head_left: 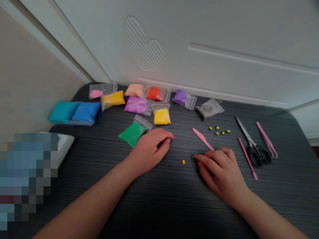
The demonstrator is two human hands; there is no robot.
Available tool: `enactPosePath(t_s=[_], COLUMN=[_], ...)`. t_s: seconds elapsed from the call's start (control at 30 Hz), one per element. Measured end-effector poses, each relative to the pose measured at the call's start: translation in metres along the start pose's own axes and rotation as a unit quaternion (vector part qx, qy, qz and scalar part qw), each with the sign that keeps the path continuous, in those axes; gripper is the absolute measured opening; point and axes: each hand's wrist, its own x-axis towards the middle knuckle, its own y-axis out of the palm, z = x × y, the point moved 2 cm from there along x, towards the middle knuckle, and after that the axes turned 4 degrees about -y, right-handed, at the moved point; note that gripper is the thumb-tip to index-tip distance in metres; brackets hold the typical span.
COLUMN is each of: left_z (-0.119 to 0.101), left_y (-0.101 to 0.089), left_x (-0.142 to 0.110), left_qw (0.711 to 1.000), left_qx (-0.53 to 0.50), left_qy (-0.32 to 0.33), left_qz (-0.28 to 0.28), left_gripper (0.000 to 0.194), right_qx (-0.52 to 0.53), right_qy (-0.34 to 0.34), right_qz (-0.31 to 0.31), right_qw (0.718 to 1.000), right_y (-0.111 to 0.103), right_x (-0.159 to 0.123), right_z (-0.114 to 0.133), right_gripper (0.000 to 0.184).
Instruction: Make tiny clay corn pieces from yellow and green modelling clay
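Observation:
My left hand (153,147) rests over the table beside a bag of green clay (133,133). Its thumb and index finger curl together in a pinch; whatever may be between them is hidden. At the fingertips of my right hand (219,169) is a small green clay piece (193,156), with the index finger on it and the thumb close below. Between the hands lies a small yellow clay drop (183,162). Two thin green bits, one upper (184,131) and one lower (189,143), lie farther back. A pink plastic clay knife (202,137) points away from my right hand.
Several tiny yellow-and-green clay pieces (217,133) lie behind my right hand. To the right are a pink stick tool (247,159), black-handled scissors (254,146) and pink tweezers (266,139). Bagged clays, including yellow (161,116), purple (181,97) and blue (86,112), line the back.

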Motion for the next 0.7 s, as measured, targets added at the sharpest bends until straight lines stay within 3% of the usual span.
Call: enactPosePath(t_s=[0.2, 0.43, 0.7], left_z=[0.0001, -0.0004, -0.0028], left_y=[0.001, 0.0017, 0.0029], left_x=[0.0008, 0.0013, 0.0017], left_qw=[1.0, 1.0, 1.0], left_qx=[-0.002, -0.011, -0.002], left_qy=[0.003, -0.005, -0.006], left_qz=[-0.002, -0.013, -0.022], left_gripper=[0.017, 0.018, 0.018], right_qx=[0.025, -0.004, -0.006], right_qy=[0.024, 0.052, 0.025], right_qz=[-0.038, -0.035, -0.038], right_qw=[0.999, 0.998, 0.999], right_y=[0.0004, 0.0029, 0.0023], right_x=[0.004, 0.0075, 0.0073], right_z=[-0.0005, 0.0, 0.0013], right_gripper=[0.021, 0.017, 0.018])
